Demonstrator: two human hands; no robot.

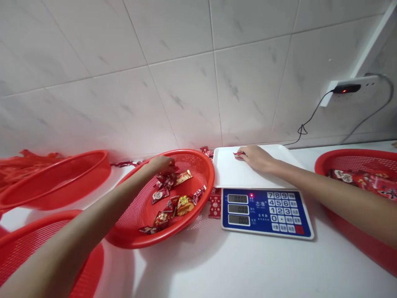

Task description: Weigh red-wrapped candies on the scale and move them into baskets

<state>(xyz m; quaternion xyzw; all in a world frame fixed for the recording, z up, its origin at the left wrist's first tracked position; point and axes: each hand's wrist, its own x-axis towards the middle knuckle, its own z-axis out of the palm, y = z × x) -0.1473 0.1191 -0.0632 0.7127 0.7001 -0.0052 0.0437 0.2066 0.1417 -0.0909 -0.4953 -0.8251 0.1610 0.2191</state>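
Note:
My right hand [257,158] is over the white pan [226,176] of a digital scale, its fingers pinching a small red wrapped packet [238,155]. Inside the red mesh basket [208,163] in the middle, my left hand [163,164] is curled downward at the far left side. Its fingertips are in shadow, close against some dark red packets [167,181], and I cannot make out what they hold. Several more wrapped snacks lie in this basket, among them a yellow-and-red packet [185,205] and a gold one [183,177]. The scale's blue keypad panel [260,209] faces me, with a red light lit.
At the right stands another red basket [322,165] of packets. Red baskets [93,174] also crowd the left, with red bags [27,165] behind. A red packet [215,206] lies beside the scale. Behind, a cord runs to a power strip [328,93] on the tiled wall.

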